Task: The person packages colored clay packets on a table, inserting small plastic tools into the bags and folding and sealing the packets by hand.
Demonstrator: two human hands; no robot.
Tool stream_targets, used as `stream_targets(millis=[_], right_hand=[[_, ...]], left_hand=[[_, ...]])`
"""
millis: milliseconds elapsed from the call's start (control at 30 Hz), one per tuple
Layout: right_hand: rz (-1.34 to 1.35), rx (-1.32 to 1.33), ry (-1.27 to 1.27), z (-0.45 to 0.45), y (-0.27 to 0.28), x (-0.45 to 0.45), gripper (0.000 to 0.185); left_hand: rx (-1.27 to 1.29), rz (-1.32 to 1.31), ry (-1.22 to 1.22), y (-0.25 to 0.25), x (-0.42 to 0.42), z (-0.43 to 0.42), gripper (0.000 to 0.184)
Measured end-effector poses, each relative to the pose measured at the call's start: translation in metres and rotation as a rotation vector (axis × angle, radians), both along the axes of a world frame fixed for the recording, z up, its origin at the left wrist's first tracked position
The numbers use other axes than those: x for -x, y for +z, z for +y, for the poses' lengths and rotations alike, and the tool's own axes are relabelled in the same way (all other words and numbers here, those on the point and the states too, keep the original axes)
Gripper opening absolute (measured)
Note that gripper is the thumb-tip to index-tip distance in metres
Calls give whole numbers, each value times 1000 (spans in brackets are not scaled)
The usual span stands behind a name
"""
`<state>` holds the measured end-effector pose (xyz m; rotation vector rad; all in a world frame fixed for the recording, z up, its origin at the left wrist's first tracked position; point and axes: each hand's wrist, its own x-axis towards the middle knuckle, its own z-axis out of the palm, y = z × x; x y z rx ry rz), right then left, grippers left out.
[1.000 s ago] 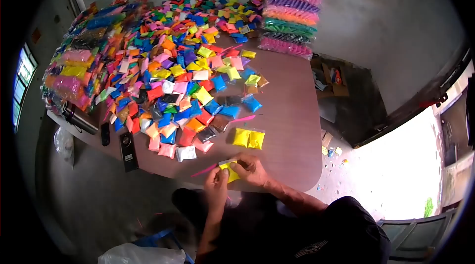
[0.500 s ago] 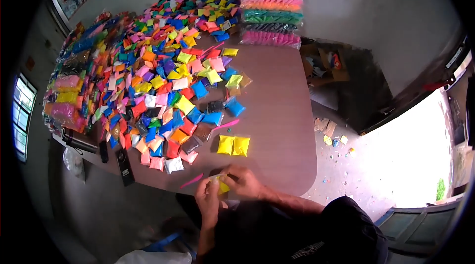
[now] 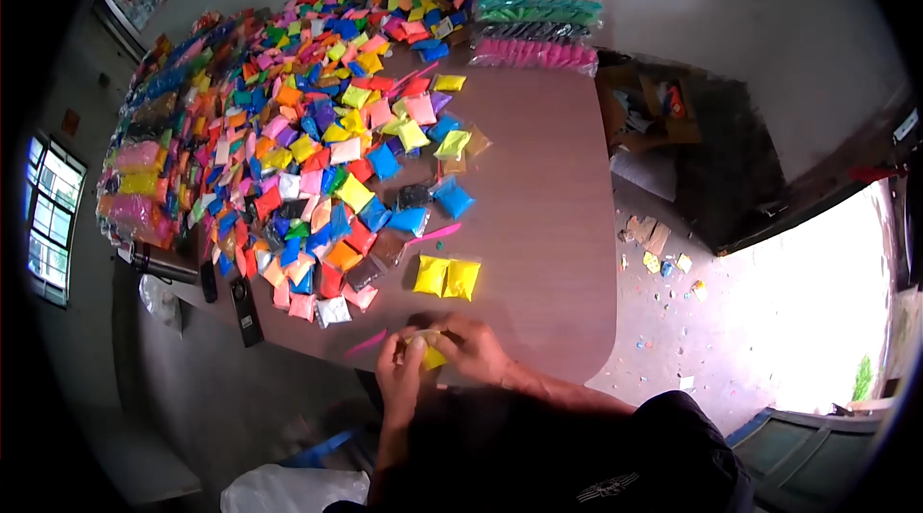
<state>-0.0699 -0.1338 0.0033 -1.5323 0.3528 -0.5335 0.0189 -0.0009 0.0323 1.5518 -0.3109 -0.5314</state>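
Note:
Close to the table's front edge, my left hand [image 3: 400, 371] and my right hand [image 3: 468, 350] pinch a small yellow packet [image 3: 434, 357] between them. Fingers of both hands meet along its upper edge and cover part of it. Two yellow packets [image 3: 447, 276] lie side by side on the table just beyond my hands. A pink plastic stick [image 3: 366, 343] rests left of my left hand, and a second pink stick [image 3: 435, 234] lies past the yellow pair. A small dark green bit [image 3: 439, 246] sits beside that second stick.
Many coloured packets [image 3: 317, 176] are heaped over the left of the brown table [image 3: 548, 225]. Stacked bags of coloured packets [image 3: 535, 8] stand at the back. A dark phone-like object [image 3: 245, 311] lies at the left front edge. A white plastic bag [image 3: 293, 489] is below.
The view has shifted slightly, so the table items appear a little higher. Both hands stay on the yellow packet, with the fingers slightly moved along its upper edge.

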Motion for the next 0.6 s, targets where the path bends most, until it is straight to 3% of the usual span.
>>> stream_targets(millis=[100, 167, 233, 433, 600], right_hand=[[-79, 41, -42, -1, -5, -1, 17], [60, -29, 56, -8, 17, 4, 21], [-6, 78, 68, -11, 16, 1, 26], [-16, 13, 60, -13, 2, 0, 28], [-63, 54, 39, -17, 3, 0, 27]], left_hand=[[-107, -75, -126, 0, -6, 4, 19], [-186, -144, -95, -5, -8, 6, 18], [-167, -151, -43, -2, -6, 3, 18], [-34, 35, -105, 18, -5, -6, 20], [-116, 40, -227, 11, -14, 0, 20]])
